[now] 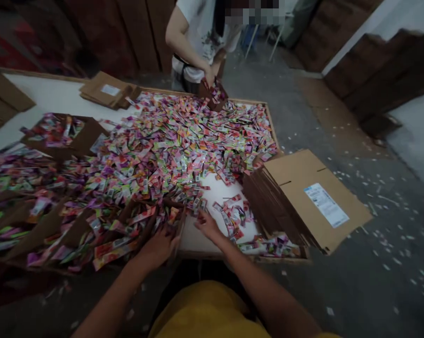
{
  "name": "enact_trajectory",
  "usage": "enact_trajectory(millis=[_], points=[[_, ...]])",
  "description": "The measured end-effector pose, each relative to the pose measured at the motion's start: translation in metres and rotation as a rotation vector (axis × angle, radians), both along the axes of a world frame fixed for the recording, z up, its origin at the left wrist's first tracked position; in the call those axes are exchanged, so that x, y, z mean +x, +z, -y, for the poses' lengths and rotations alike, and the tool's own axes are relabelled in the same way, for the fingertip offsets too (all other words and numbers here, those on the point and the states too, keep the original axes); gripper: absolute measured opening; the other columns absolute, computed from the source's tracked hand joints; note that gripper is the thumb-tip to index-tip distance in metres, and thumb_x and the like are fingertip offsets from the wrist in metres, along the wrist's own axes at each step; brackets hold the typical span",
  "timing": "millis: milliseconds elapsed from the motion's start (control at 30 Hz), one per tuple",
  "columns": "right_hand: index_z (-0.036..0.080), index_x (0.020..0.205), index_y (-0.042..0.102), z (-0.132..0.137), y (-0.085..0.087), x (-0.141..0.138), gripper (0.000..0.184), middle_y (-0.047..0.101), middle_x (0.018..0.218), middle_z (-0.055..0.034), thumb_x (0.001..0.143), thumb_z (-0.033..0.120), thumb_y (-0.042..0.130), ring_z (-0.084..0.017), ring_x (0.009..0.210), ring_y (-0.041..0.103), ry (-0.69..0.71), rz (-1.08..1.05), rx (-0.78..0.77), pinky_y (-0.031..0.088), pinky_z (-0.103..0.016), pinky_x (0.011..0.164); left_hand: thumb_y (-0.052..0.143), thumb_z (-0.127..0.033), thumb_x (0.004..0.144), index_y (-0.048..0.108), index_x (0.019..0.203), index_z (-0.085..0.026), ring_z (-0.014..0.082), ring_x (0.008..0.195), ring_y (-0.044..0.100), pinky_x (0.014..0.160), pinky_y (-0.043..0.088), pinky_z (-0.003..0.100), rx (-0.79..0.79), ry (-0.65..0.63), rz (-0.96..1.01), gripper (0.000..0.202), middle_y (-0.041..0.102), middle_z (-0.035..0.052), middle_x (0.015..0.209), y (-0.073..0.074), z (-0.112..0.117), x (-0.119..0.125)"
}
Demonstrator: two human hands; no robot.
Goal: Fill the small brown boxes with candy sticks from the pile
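My left hand (160, 246) is at the near end of a narrow cardboard box (179, 219) filled with small packets. Its fingertips are lost among the packets and the box wall, so I cannot make out a grip. To its right, my right hand (208, 225) reaches toward the edge of the packet pile, thumb and fingers apart, with nothing visible in it. The heap of small colourful packets (184, 136) covers much of the white table (194, 237). Several loose packets (236, 213) lie just right of my right hand.
Flattened cardboard boxes (292, 188) are stacked at the table's right edge. More filled boxes line the left front, and another filled box (81, 136) stands behind them. Flat cartons (102, 89) lie at the back. Across the table, a person (201, 42) holds a packet-filled box (210, 101).
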State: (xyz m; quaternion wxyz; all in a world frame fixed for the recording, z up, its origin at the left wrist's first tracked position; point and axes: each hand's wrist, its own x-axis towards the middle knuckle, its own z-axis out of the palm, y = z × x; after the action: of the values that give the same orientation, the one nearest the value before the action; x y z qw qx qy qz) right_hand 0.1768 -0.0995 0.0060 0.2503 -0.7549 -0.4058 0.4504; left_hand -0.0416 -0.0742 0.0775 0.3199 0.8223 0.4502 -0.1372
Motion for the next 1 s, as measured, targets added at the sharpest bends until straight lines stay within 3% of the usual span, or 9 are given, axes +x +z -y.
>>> enact_trajectory(millis=[100, 167, 300, 367, 567, 633, 767, 867, 1000], points=[[0.024, 0.146, 0.039, 0.033, -0.02, 0.06, 0.087, 0.032, 0.15, -0.0176, 0.067, 0.03, 0.075, -0.04, 0.132, 0.038, -0.243, 0.385, -0.217, 0.041, -0.054, 0.098, 0.023, -0.066, 0.092, 0.062, 0.129, -0.018, 0.0364, 0.147, 0.018, 0.118, 0.02, 0.052, -0.229, 0.035, -0.06, 0.072, 0.031, 0.0177, 0.156, -0.001, -0.014, -0.005], [0.026, 0.139, 0.049, 0.053, -0.038, 0.083, 0.078, 0.033, 0.149, -0.0179, 0.065, 0.026, 0.074, -0.041, 0.125, 0.043, -0.287, 0.542, -0.251, 0.044, -0.053, 0.091, 0.027, -0.073, 0.088, 0.054, 0.138, -0.023, 0.0376, 0.148, 0.012, 0.118, 0.017, 0.053, -0.315, 0.095, -0.074, 0.076, 0.024, 0.0133, 0.16, 0.002, -0.014, -0.009], [0.015, 0.099, 0.072, 0.056, -0.053, 0.085, 0.033, 0.061, 0.089, -0.0099, 0.068, 0.014, 0.062, -0.024, 0.081, 0.059, -0.188, 0.484, -0.008, 0.047, -0.037, 0.077, 0.033, -0.07, 0.088, 0.058, 0.134, -0.024, 0.0366, 0.144, 0.027, 0.116, 0.025, 0.051, -0.217, 0.109, 0.016, 0.07, 0.032, 0.0139, 0.156, 0.014, -0.007, -0.008], [0.014, 0.086, 0.073, 0.041, -0.03, 0.075, 0.02, 0.057, 0.075, -0.0056, 0.071, 0.016, 0.06, -0.02, 0.073, 0.055, -0.192, 0.467, 0.073, 0.047, -0.034, 0.076, 0.042, -0.062, 0.09, 0.062, 0.129, -0.021, 0.0331, 0.138, 0.04, 0.115, 0.031, 0.047, -0.056, 0.088, 0.099, 0.061, 0.043, 0.0159, 0.149, 0.022, -0.004, -0.008], [0.019, 0.096, 0.069, -0.018, 0.096, 0.006, 0.024, 0.058, 0.091, -0.0061, 0.086, 0.039, 0.059, -0.02, 0.084, 0.054, -0.264, 0.423, 0.659, 0.047, -0.033, 0.08, 0.048, -0.027, 0.092, 0.075, 0.091, -0.016, 0.0234, 0.104, 0.066, 0.095, 0.05, 0.034, 0.078, 0.187, 0.283, 0.029, 0.071, 0.0126, 0.107, 0.037, 0.002, -0.03], [0.021, 0.099, 0.069, -0.028, 0.114, -0.036, 0.021, 0.061, 0.099, -0.0097, 0.089, 0.032, 0.055, -0.022, 0.091, 0.055, -0.057, 0.421, 0.651, 0.047, -0.035, 0.084, 0.044, -0.023, 0.092, 0.074, 0.084, -0.015, 0.0218, 0.096, 0.068, 0.089, 0.052, 0.033, 0.156, 0.258, 0.342, 0.032, 0.072, 0.0125, 0.1, 0.039, 0.004, -0.038], [0.022, 0.116, 0.066, -0.019, 0.12, -0.095, 0.035, 0.065, 0.11, -0.0131, 0.081, 0.02, 0.061, -0.03, 0.108, 0.054, 0.71, 0.462, 0.334, 0.041, -0.048, 0.096, 0.039, -0.022, 0.09, 0.069, 0.076, -0.017, 0.0195, 0.079, 0.068, 0.075, 0.054, 0.03, 0.316, 0.343, 0.439, 0.033, 0.072, 0.0094, 0.083, 0.047, 0.015, -0.047], [0.029, 0.123, 0.062, -0.006, 0.136, -0.07, 0.04, 0.065, 0.117, -0.0091, 0.083, 0.029, 0.065, -0.031, 0.12, 0.049, 0.839, 0.425, 0.347, 0.037, -0.052, 0.1, 0.043, -0.03, 0.089, 0.069, 0.08, -0.021, 0.0196, 0.075, 0.069, 0.073, 0.055, 0.03, 0.4, 0.408, 0.493, 0.029, 0.073, 0.0055, 0.08, 0.046, 0.024, -0.052], [0.028, 0.119, 0.064, 0.005, 0.182, 0.047, 0.04, 0.062, 0.126, -0.0072, 0.081, 0.041, 0.07, -0.027, 0.121, 0.051, 0.44, 0.3, 0.433, 0.038, -0.047, 0.105, 0.052, -0.044, 0.082, 0.071, 0.087, -0.026, 0.0237, 0.08, 0.071, 0.075, 0.058, 0.034, 0.482, 0.439, 0.504, 0.026, 0.076, 0.0033, 0.088, 0.02, 0.006, -0.05]])
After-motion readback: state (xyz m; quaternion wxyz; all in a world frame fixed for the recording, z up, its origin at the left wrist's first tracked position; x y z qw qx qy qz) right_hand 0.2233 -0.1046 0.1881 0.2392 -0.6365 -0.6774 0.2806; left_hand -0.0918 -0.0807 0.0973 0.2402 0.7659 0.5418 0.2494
